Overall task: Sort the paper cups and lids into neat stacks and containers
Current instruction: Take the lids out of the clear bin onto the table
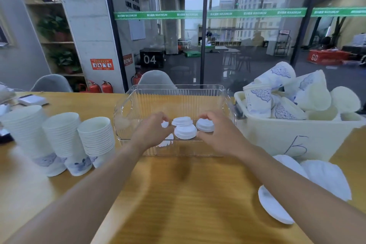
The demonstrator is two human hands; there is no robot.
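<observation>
With both hands, left (152,130) and right (214,132), curled among the lids (185,131), grip unclear, I judged them light and flimsy, best pinched by the rims.

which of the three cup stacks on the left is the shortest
The stack nearest the clear bin, the rightmost of the three. Its top rim sits lowest; the middle stack is taller and the far-left stack tallest.
</observation>
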